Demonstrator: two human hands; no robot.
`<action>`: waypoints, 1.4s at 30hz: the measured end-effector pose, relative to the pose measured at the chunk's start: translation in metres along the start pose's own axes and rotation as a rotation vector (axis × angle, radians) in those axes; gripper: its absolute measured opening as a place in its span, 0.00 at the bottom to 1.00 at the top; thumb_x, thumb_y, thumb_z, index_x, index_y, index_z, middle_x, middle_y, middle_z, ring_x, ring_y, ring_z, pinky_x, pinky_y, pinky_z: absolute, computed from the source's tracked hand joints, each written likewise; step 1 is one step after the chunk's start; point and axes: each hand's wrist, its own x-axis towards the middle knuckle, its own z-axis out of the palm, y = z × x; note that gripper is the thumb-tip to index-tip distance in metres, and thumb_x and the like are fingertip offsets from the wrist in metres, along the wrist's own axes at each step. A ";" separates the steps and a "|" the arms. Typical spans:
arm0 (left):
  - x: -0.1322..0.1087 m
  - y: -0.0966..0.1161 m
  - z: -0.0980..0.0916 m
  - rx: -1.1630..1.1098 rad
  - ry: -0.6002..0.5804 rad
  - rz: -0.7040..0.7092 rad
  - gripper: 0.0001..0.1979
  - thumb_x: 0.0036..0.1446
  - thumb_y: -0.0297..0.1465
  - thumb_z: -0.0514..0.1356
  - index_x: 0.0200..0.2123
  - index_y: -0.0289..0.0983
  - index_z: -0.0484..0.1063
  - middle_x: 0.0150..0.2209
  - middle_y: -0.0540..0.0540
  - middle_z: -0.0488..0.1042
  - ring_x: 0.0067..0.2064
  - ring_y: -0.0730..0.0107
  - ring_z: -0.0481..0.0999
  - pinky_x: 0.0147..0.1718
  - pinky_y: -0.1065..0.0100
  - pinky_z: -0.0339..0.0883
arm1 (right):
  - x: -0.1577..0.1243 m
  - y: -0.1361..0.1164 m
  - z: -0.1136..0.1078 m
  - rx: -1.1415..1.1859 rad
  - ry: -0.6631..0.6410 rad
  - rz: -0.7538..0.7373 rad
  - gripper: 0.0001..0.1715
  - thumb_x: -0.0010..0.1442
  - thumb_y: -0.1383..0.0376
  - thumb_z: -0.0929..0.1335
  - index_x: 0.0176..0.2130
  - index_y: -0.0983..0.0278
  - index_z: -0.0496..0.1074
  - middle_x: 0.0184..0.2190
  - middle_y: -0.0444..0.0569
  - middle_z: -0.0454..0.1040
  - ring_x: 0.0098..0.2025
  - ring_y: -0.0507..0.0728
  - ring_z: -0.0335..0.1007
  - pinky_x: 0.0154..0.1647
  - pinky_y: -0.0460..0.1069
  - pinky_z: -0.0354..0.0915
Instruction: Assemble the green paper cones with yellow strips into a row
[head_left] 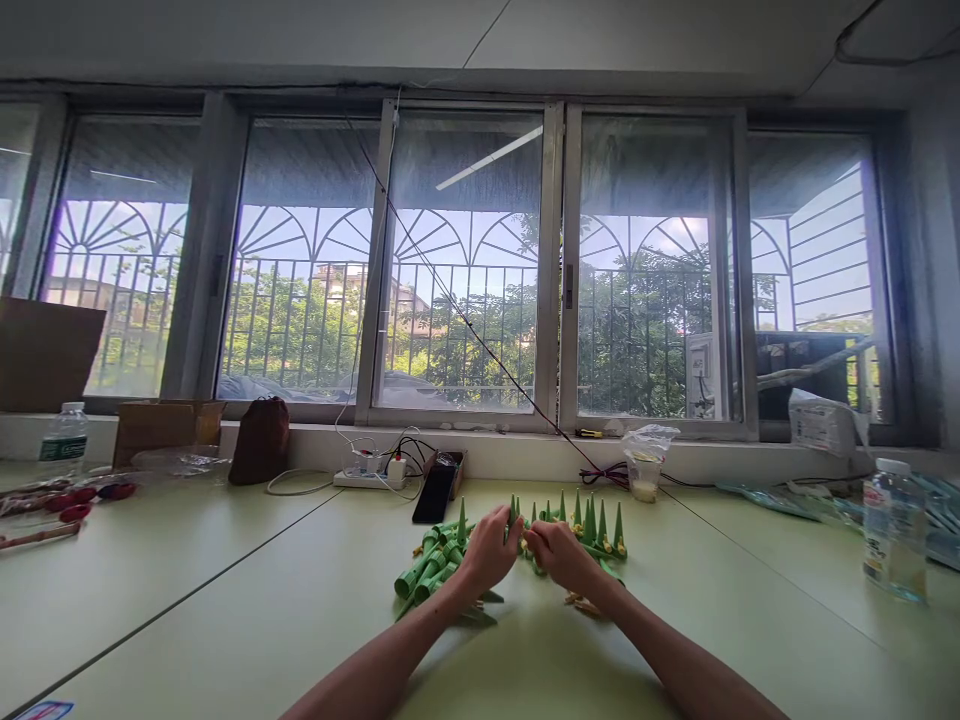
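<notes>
My left hand (pixel 491 552) and my right hand (pixel 564 556) are close together above the table, fingers closed and fingertips almost meeting. Whatever is pinched between them is too small and too covered to name. A green cone tip (pixel 513 508) shows just behind my left fingers; whether it is held, I cannot tell. Around my left hand lies a heap of green cone-shaped pieces (pixel 429 572), some with round open ends facing me. Beyond my right hand several slim green cones (pixel 602 525) stand upright, with small yellow bits at their bases.
Small tan pieces (pixel 585 604) lie under my right forearm. A black phone (pixel 433 497), a power strip (pixel 369 481) and a plastic cup (pixel 645 474) are along the back. Bottles stand at right (pixel 894 530) and far left (pixel 64 440), near a brown pouch (pixel 259 441).
</notes>
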 end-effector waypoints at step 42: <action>0.001 -0.004 0.000 0.016 -0.014 0.039 0.12 0.63 0.33 0.49 0.28 0.38 0.65 0.30 0.47 0.71 0.30 0.69 0.68 0.31 0.70 0.55 | 0.000 -0.001 0.000 -0.007 0.024 0.003 0.13 0.63 0.64 0.61 0.27 0.64 0.63 0.20 0.42 0.64 0.23 0.50 0.55 0.26 0.45 0.49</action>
